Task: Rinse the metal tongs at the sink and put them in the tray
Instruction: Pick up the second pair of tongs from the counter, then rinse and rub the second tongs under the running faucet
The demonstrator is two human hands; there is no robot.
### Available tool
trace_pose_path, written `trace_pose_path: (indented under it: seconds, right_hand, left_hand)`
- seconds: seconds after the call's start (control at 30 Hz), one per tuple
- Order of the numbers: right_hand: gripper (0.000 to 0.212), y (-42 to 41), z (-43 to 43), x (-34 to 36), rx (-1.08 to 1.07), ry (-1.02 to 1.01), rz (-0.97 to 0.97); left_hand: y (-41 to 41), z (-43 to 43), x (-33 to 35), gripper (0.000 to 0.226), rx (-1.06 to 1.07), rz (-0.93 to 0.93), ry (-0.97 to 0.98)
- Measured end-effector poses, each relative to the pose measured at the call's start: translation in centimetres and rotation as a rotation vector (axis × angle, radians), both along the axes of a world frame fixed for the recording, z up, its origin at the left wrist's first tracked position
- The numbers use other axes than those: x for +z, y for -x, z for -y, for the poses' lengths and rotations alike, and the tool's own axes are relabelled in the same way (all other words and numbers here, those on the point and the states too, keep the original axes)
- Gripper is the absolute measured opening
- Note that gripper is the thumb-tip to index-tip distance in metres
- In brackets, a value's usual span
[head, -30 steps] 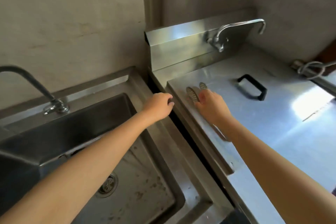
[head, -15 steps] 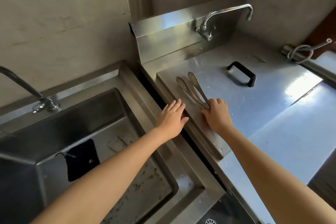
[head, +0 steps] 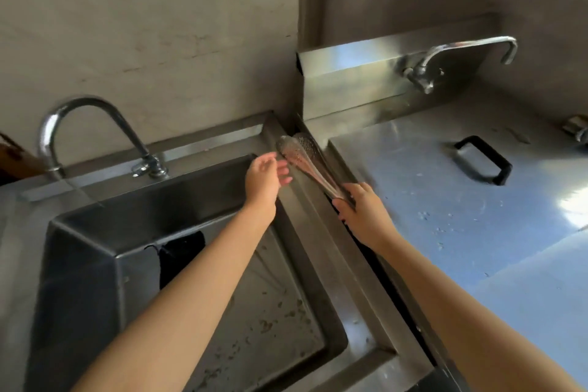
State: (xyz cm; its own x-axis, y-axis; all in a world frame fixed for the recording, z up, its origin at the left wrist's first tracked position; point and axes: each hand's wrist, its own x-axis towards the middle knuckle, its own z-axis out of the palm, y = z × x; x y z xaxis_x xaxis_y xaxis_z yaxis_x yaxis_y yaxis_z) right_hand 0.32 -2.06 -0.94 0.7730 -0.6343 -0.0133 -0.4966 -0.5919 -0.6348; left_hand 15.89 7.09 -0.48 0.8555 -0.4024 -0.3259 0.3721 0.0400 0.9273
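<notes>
While the right hand (head: 362, 213) holds the metal tongs (head: 305, 162) at mid-frame, the left hand (head: 265, 180) hovers beside them.
The right grip is curled round the tongs' handle end. Their perforated tips point toward the wall, above the ledge between the sink (head: 143, 216) at lower left and the steel desk (head: 445, 216) at right. The left grip is spread and holds nothing, just beside the tips; contact cannot be told. A curved faucet (head: 79, 111) stands at upper left.

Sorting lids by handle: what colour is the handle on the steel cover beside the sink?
The handle is black; head view.
</notes>
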Motion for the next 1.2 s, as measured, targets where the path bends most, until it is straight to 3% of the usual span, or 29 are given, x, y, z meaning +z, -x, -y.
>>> trace_pose_path:
  seconds: [0.27, 0.43, 0.63, 0.8, 0.87, 1.03, 1.2]
  right_hand:
    - [0.029, -9.9, -9.0, -3.3, 0.255, -0.289, -0.009]
    - [0.028, -14.8, -15.1, -7.2, 0.386, -0.433, -0.029]
    - [0.02, -19.5, -20.3, -10.3, 0.373, -0.667, -0.032]
    - [0.011, -22.5, -22.2, -12.7, 0.37, -0.659, -0.074]
    - [0.012, -23.1, -22.6, -13.7, 0.368, -0.629, -0.086]
    - [0.038, -23.5, -23.8, -16.6, 0.315, -0.599, -0.092]
    - [0.044, -23.0, -24.9, -19.3, 0.283, -0.554, -0.116]
  left_hand:
    - [-9.0, -12.5, -2.3, 0.03, 0.257, -0.173, 0.065]
    - [-12.5, -20.1, -5.1, 0.018, 0.376, -0.294, 0.133]
    - [-16.8, -25.5, -7.5, 0.019, 0.418, -0.322, 0.067]
    - [-19.9, -27.4, -9.3, 0.009, 0.337, -0.296, 0.025]
    - [-20.7, -27.4, -9.8, 0.018, 0.288, -0.263, 0.011]
    - [-22.1, -26.3, -11.5, 0.005, 0.228, -0.255, -0.007]
    - [-22.9, -25.5, -13.1, 0.02, 0.204, -0.133, -0.187]
